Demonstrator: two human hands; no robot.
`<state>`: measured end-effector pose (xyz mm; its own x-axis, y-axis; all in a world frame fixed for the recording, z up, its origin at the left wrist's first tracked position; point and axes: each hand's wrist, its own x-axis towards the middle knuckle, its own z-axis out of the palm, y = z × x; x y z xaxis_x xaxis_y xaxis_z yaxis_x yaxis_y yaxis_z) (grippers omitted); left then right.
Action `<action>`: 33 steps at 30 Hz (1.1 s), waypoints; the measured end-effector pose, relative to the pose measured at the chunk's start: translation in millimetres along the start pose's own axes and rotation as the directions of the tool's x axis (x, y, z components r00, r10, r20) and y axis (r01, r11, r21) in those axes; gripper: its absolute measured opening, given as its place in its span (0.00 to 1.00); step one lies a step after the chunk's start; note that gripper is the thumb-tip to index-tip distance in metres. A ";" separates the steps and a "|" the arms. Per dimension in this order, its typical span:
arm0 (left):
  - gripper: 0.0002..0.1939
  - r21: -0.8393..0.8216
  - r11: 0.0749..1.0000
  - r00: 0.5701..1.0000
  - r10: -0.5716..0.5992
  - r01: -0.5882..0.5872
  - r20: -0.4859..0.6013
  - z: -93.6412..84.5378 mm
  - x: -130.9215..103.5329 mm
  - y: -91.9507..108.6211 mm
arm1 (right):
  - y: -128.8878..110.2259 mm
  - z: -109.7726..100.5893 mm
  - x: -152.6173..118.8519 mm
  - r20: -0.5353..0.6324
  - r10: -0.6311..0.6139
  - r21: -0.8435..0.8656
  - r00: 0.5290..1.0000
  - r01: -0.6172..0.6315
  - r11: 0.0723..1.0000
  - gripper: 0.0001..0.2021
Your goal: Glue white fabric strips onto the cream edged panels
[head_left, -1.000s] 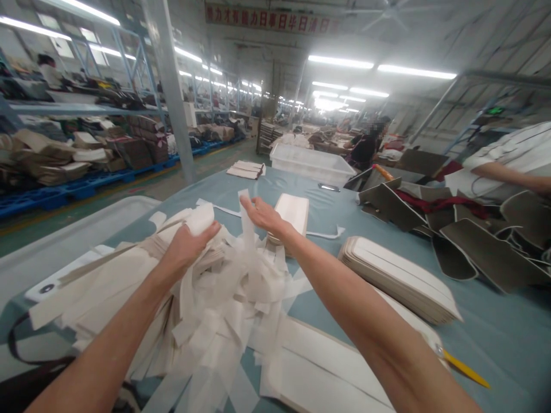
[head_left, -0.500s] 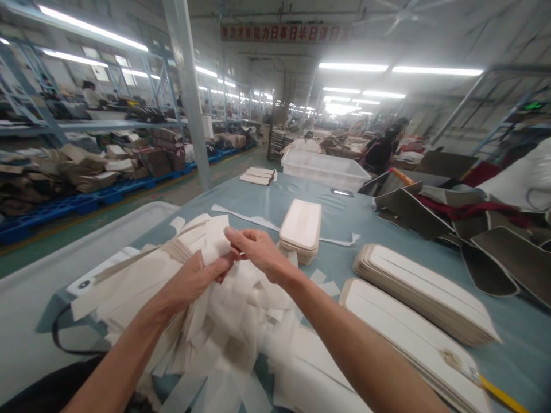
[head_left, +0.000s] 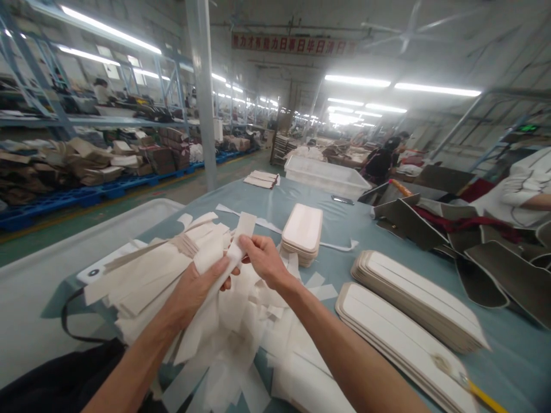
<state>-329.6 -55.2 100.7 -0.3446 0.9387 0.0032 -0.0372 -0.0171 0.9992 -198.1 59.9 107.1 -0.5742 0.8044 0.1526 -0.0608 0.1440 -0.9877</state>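
Note:
My left hand is closed around a cream-white strip, thumb on top. The thumb and fingers of my right hand pinch the same strip nearer its upper end, which sticks out beyond them. To the left lies a fanned pile of cream strips. Below both hands spreads a heap of thin, whitish loose strips; whether these are paper or film I cannot tell. Just past my right hand stands a short stack of rounded cream panels.
Two stacks of long rounded panels lie at the right, with a yellow-handled tool at the front one. Dark panels crowd the far right. A phone and a white bin are at the back; another bin borders the left.
My right hand has moved slightly right and down, and the strip's end now stands up between the hands. The view has shifted a little. A person's arm now shows at the right edge.

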 end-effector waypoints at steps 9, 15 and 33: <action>0.33 0.045 0.996 0.996 -0.071 0.073 -0.050 -12.1 -3.5 -10.2 | 9.3 -3.5 11.5 -0.192 -0.022 -0.113 0.981 0.000 0.994 0.30; 0.32 -0.043 0.998 0.995 -0.039 0.035 -0.094 5.0 -5.3 -0.7 | 3.9 9.0 7.5 -0.249 -0.055 -0.234 0.967 -0.005 0.972 0.30; 0.23 0.087 0.996 0.998 -0.001 0.007 -0.067 12.0 0.1 -5.6 | -2.8 -19.0 -15.1 0.066 0.079 -0.106 0.995 -0.071 0.992 0.18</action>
<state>-318.1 -50.8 95.6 -0.4065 0.9137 -0.0006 0.0418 0.0193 0.9989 -173.7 58.3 108.2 -0.6297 0.7735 0.0718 0.0670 0.1461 -0.9870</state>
